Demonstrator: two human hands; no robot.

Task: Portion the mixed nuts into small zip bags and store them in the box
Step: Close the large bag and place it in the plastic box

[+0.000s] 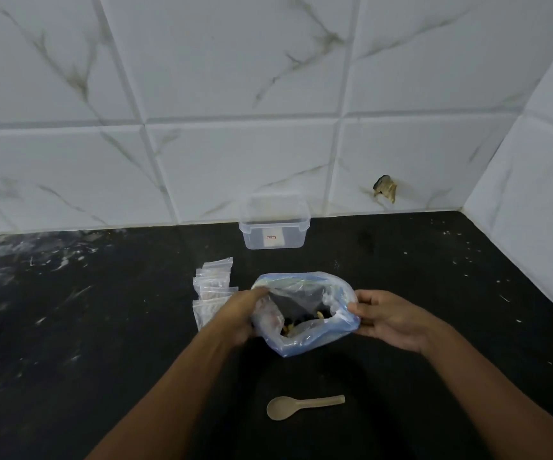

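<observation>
From the head view, our left hand [242, 313] and right hand [388, 318] each pinch a rim of the one nut bag [305, 313], holding it open between them. Beyond stands one clear box [274, 227], its red label unreadable. Small zip bags [213, 290] lie just left of our left hand, uncountable; one spoon [301, 406] lies nearer us on the table [102, 327].

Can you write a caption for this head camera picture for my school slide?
Both hands hold open a big bag of nuts, with small zip bags, a spoon and box nearby.

A black, white-flecked counter [434, 293] carries a clear lidded box [274, 227] by the wall; nearer than the box lie small zip bags [213, 287] and, nearest, a spoon [301, 406].
</observation>
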